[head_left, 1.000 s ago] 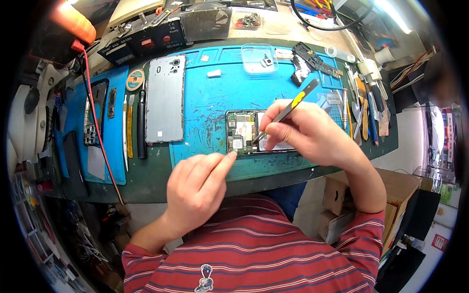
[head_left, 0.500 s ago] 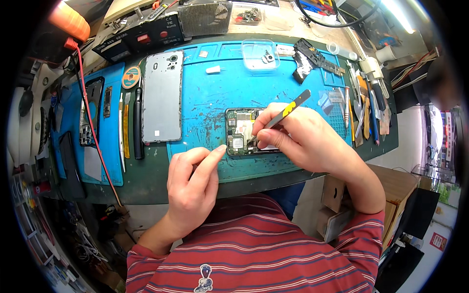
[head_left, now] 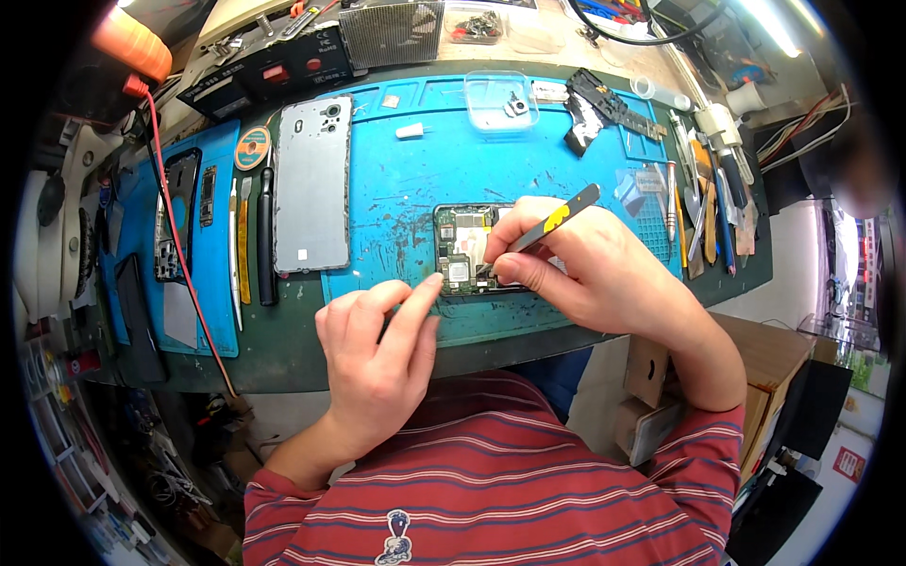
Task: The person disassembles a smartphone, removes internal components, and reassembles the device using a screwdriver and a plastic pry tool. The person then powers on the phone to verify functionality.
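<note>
An opened phone with its circuit board exposed lies on the blue work mat. My right hand is closed round dark tweezers with a yellow patch, their tips down at the board's lower middle. Part of the phone's right side is hidden under that hand. My left hand holds nothing; its index finger stretches to the phone's lower left corner, seemingly touching it, while the other fingers are loosely bent and apart.
A grey phone back cover lies left of the phone, beside a black screwdriver. Further left are a solder spool and another phone frame. Behind stands a clear plastic box; hand tools line the right.
My left hand has shifted slightly, its index fingertip moving a little up and right against the phone's corner. The tweezers stay at nearly the same spot on the board.
</note>
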Available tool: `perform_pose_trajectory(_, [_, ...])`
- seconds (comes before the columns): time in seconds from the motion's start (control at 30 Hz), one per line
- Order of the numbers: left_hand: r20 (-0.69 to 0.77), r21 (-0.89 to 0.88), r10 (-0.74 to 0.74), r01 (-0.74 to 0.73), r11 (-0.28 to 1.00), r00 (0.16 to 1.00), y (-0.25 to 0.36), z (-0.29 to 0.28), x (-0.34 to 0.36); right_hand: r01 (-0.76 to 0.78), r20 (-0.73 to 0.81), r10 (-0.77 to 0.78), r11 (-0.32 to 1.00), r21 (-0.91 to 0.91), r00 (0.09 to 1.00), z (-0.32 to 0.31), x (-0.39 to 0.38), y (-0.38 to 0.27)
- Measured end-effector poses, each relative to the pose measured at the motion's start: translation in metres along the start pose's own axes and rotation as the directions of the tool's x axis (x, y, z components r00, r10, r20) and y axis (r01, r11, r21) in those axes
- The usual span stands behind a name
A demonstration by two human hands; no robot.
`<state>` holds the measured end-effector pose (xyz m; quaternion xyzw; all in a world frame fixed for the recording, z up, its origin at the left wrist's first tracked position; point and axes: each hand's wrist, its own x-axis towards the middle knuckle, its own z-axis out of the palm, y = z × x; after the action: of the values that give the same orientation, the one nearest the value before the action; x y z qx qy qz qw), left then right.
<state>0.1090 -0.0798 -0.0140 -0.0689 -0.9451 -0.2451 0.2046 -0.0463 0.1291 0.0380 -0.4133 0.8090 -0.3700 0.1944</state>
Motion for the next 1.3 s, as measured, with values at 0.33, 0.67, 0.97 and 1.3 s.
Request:
perform_pose_trajectory(0.33, [0.027, -0.215, -0.088, 0.092, 0.972, 0.996, -0.018, -0.023, -0.002, 0.007, -0.242, 0.101, 0.913, 0.409, 0.965, 0.007, -0.037, 0.014])
perform_pose_trajectory(0.67, [0.119, -0.078, -0.020, 0.030, 0.996, 0.993, -0.021, -0.024, 0.013, 0.140, -0.456, 0.050, 0.918, 0.372, 0.888, 0.039, -0.074, 0.020])
perform_pose_trajectory(0.97, [-0.027, 0.138, 0.104, -0.099, 0.985, 0.994, -0.016, -0.021, 0.014, 0.189, -0.472, -0.147, 0.981, 0.042, 0.869, 0.059, -0.068, 0.009])
perform_pose_trajectory(1.3, [0.151, 0.018, 0.299, -0.305, 0.952, 0.942, -0.006, 0.005, 0.017, 0.202, -0.428, -0.167, 0.979, 0.038, 0.888, 0.060, -0.061, 0.014])
